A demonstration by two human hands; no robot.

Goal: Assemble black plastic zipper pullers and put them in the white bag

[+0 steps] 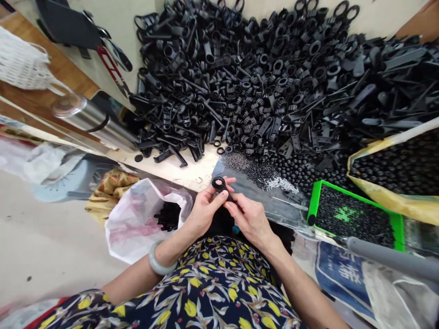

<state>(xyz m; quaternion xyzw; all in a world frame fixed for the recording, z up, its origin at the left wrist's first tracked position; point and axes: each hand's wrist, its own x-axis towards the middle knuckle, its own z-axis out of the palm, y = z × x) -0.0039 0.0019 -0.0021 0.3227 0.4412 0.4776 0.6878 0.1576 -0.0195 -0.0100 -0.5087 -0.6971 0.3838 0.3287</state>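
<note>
Between my two hands, just off the table's front edge, is a black plastic part with a ring-shaped end (218, 183). My left hand (206, 208) is closed on it, thumb pressed against the part below the ring. The fingers of my right hand (252, 219) pinch together at its lower end; whether they hold a smaller piece there is hidden. Ahead of my hands lie small dark pieces (240, 164) and a little pile of silvery pins (281, 184) on a grey sheet (270, 205).
A big heap of black plastic parts (254, 82) covers the table. To the right are a green tray (358, 197) of small black pieces and a yellow-edged bag (363, 169) of black balls. A steel flask (92, 121) and a white bag (137, 224) are at left.
</note>
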